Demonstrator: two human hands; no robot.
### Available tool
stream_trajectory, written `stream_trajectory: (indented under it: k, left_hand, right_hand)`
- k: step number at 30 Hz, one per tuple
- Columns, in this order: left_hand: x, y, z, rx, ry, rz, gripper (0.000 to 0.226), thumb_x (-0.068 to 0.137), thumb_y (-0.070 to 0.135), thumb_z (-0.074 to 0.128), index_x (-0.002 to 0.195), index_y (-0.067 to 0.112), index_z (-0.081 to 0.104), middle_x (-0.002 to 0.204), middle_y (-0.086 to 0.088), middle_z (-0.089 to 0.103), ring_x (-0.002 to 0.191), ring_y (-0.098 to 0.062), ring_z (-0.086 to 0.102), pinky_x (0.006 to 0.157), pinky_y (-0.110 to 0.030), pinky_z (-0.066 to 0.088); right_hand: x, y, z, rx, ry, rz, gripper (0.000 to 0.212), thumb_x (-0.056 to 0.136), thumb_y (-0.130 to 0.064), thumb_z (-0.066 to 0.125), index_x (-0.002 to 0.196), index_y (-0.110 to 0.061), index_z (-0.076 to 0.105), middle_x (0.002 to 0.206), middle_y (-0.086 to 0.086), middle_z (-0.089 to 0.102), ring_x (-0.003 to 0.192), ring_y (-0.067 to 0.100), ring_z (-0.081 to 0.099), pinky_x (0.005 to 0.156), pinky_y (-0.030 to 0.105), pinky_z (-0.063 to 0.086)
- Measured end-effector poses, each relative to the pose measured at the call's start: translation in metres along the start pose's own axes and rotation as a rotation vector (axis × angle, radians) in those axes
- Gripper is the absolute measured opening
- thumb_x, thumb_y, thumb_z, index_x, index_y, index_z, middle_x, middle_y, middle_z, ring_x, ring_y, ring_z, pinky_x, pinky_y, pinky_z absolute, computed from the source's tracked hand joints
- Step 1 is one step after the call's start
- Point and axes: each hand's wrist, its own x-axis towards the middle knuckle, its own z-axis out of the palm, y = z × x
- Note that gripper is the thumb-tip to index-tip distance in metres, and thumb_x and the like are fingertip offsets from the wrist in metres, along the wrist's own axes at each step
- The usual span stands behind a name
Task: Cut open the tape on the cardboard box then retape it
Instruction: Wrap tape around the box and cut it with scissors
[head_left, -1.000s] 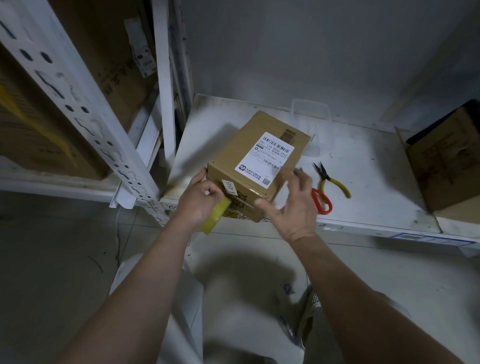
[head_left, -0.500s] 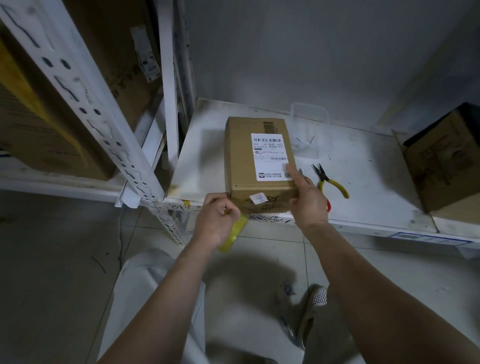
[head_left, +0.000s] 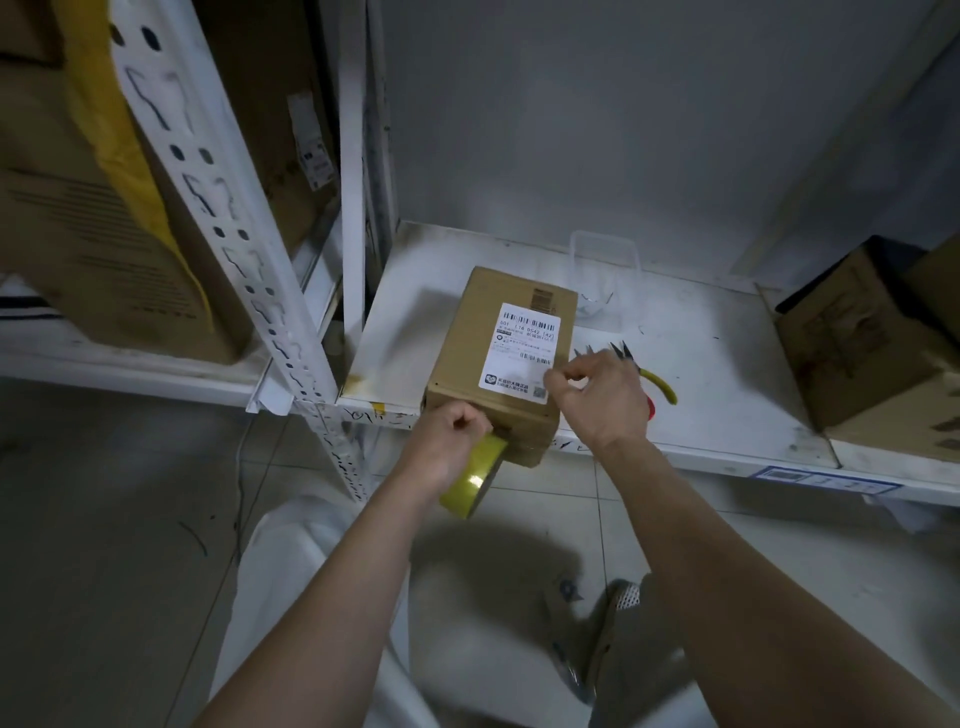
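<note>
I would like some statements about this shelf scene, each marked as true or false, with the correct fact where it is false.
1. The left hand holds a roll of yellowish tape at the near end of the cardboard box. True.
2. The box lies on the floor. False: it rests on the white shelf, and its near end sticks out over the edge.
3. A white shipping label is on top of the box. True.
4. The yellow-handled pliers lie left of the box. False: they lie to its right, beyond the right hand.
5. The right hand grips the pliers. False: its fingers are at the label's edge.
</note>
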Motion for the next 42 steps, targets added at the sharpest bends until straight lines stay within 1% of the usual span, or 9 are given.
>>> stream_trajectory:
  k: [4, 9, 14, 18, 22, 27, 31, 34, 42]
  left_hand:
    - [0.005, -0.008, -0.008, 0.074, 0.186, -0.056, 0.022, 0.089, 0.022, 0.058, 0.068, 0.023, 0.061, 0.109, -0.010, 0.059, 0.084, -0.026, 0.057, 0.075, -0.028, 0.042]
    - [0.004, -0.001, -0.018, 0.171, 0.079, -0.018, 0.020, 0.090, 0.015, 0.057, 0.071, 0.019, 0.061, 0.138, 0.000, 0.046, 0.125, -0.022, 0.046, 0.099, -0.024, 0.030]
    - [0.002, 0.001, 0.008, 0.130, -0.038, 0.046, 0.015, 0.088, 0.010, 0.059, 0.076, 0.015, 0.067, 0.136, 0.000, 0.050, 0.124, -0.017, 0.048, 0.099, -0.020, 0.031]
    - [0.002, 0.007, 0.021, 0.118, -0.063, 0.055, 0.015, 0.090, 0.010, 0.056, 0.084, 0.008, 0.070, 0.124, 0.002, 0.052, 0.113, -0.012, 0.050, 0.083, -0.013, 0.029]
    - [0.002, 0.019, 0.023, 0.067, -0.072, 0.027, 0.029, 0.089, 0.008, 0.054, 0.063, 0.019, 0.058, 0.087, 0.001, 0.061, 0.078, -0.014, 0.054, 0.063, -0.020, 0.037]
    - [-0.004, 0.026, 0.017, 0.027, -0.034, 0.020, 0.031, 0.089, 0.007, 0.055, 0.062, 0.021, 0.057, 0.081, 0.000, 0.063, 0.073, -0.011, 0.053, 0.064, -0.019, 0.038]
    - [-0.009, 0.026, 0.017, 0.020, -0.024, 0.004, 0.031, 0.090, 0.009, 0.057, 0.062, 0.022, 0.058, 0.079, 0.002, 0.063, 0.072, -0.010, 0.053, 0.067, -0.022, 0.038]
    - [-0.010, 0.028, 0.018, 0.039, -0.037, 0.008, 0.027, 0.087, 0.014, 0.061, 0.062, 0.021, 0.056, 0.068, 0.003, 0.058, 0.068, -0.013, 0.051, 0.065, -0.026, 0.038]
    - [-0.018, 0.028, 0.009, -0.115, -0.018, -0.066, 0.016, 0.086, 0.009, 0.064, 0.072, 0.016, 0.069, 0.082, -0.009, 0.061, 0.078, -0.022, 0.056, 0.070, -0.028, 0.042]
  right_hand:
    - [-0.009, 0.003, 0.007, -0.053, -0.354, 0.049, 0.072, 0.073, -0.053, 0.070, 0.135, -0.036, 0.036, 0.139, 0.002, 0.041, 0.125, 0.025, 0.045, 0.093, 0.041, 0.046]
    - [-0.004, 0.011, 0.011, -0.203, -0.192, 0.051, 0.060, 0.086, -0.021, 0.063, 0.137, -0.039, 0.036, 0.142, 0.004, 0.037, 0.116, 0.024, 0.054, 0.079, 0.035, 0.053]
    - [0.013, 0.020, 0.007, -0.168, -0.053, 0.146, 0.057, 0.088, 0.002, 0.047, 0.133, -0.033, 0.047, 0.130, 0.011, 0.040, 0.102, 0.029, 0.058, 0.082, 0.033, 0.050]
    - [0.026, 0.036, 0.002, -0.146, -0.088, 0.096, 0.057, 0.090, 0.001, 0.044, 0.136, -0.034, 0.044, 0.136, 0.008, 0.041, 0.099, 0.020, 0.055, 0.075, 0.022, 0.043]
    - [0.019, 0.032, -0.006, -0.013, 0.071, 0.209, 0.049, 0.089, -0.006, 0.045, 0.135, -0.023, 0.047, 0.134, 0.008, 0.038, 0.106, 0.025, 0.053, 0.085, 0.031, 0.045]
    - [0.012, 0.026, -0.010, 0.116, 0.142, 0.260, 0.029, 0.089, -0.015, 0.049, 0.116, -0.013, 0.060, 0.119, 0.008, 0.052, 0.106, 0.028, 0.055, 0.082, 0.033, 0.048]
    - [-0.001, 0.004, -0.027, 0.609, -0.254, 0.161, 0.012, 0.087, -0.022, 0.063, 0.078, -0.014, 0.061, 0.073, -0.001, 0.061, 0.062, 0.012, 0.058, 0.048, 0.015, 0.044]
    - [-0.010, -0.013, -0.033, 0.519, -0.645, 0.055, 0.011, 0.081, -0.021, 0.071, 0.078, -0.011, 0.069, 0.060, -0.007, 0.061, 0.051, -0.002, 0.056, 0.044, 0.007, 0.038]
    - [-0.011, -0.021, -0.012, 0.328, -0.537, 0.044, 0.010, 0.074, -0.015, 0.077, 0.068, -0.018, 0.069, 0.083, 0.005, 0.071, 0.083, 0.015, 0.064, 0.081, 0.029, 0.053]
